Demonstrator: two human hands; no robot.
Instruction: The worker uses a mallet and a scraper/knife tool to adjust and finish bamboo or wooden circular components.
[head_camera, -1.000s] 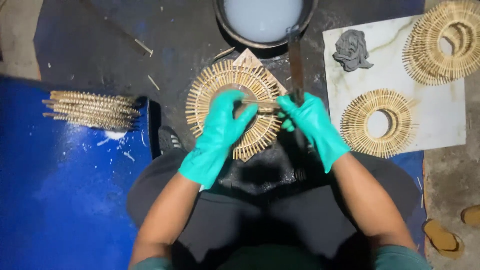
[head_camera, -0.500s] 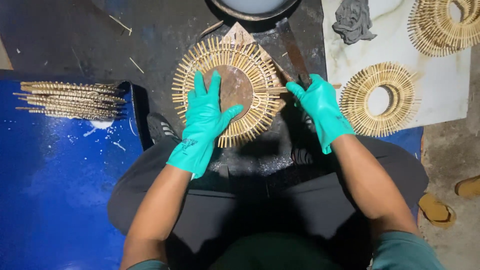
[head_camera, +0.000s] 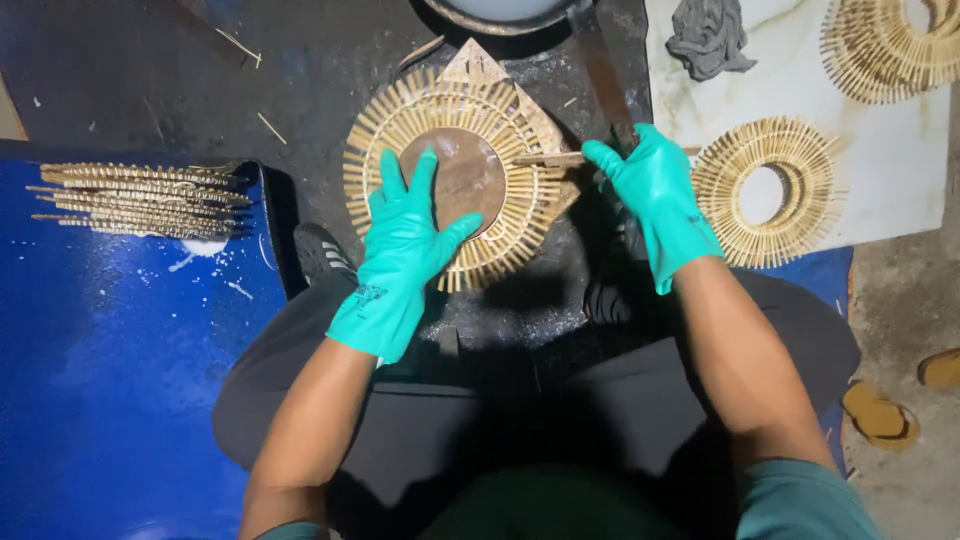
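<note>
Left teal-gloved hand (head_camera: 405, 245) lies flat and open on the round sunburst ring of wooden sticks (head_camera: 455, 180) on the dark floor. Right gloved hand (head_camera: 655, 195) pinches one loose stick (head_camera: 545, 159) at its rim. Push too hard and neighbouring sticks could probably pop loose.

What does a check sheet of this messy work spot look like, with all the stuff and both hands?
Surface: dark, gritty work surface; blue sheet to the left.
Job's things: round stick ring with a brown disc at its centre; small stick piece at its right edge.
Clutter: bundle of sticks, grey rag, two more stick rings on a white board, a basin's rim, loose splinters.
Grips: left hand, teal glove, flat on the disc; right hand, teal glove, pinching the stick piece.
Cables: nothing seen.
Surroundings: sandals on bare floor, right.
</note>
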